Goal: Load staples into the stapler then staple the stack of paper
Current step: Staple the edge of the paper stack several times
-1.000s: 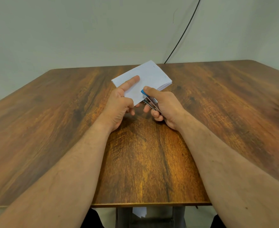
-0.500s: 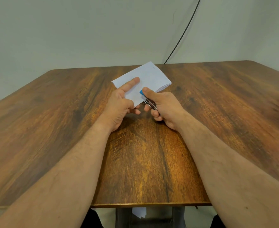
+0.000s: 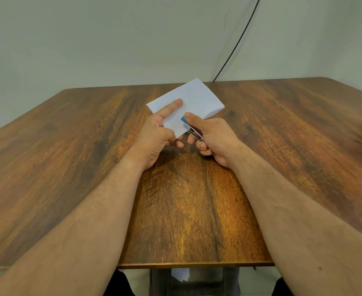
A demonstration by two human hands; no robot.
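Note:
A small stack of white paper [image 3: 194, 98] is held just above the middle of the wooden table [image 3: 69, 159], tilted up toward the far side. My left hand [image 3: 157, 134] grips its near left corner, index finger stretched flat on top. My right hand [image 3: 213, 139] is closed around a small stapler [image 3: 188, 126] with a blue top and metal body. The stapler's jaws sit over the paper's near edge, and my thumb presses on the blue tip. Most of the stapler is hidden inside my fist.
A black cable [image 3: 237, 42] runs down the pale wall to the table's far edge. White paper scraps [image 3: 180, 274] lie on the floor under the table's near edge.
The stapler tip has slid a little further left onto the paper's edge, and its metal arms have closed together. The paper stack has shifted slightly.

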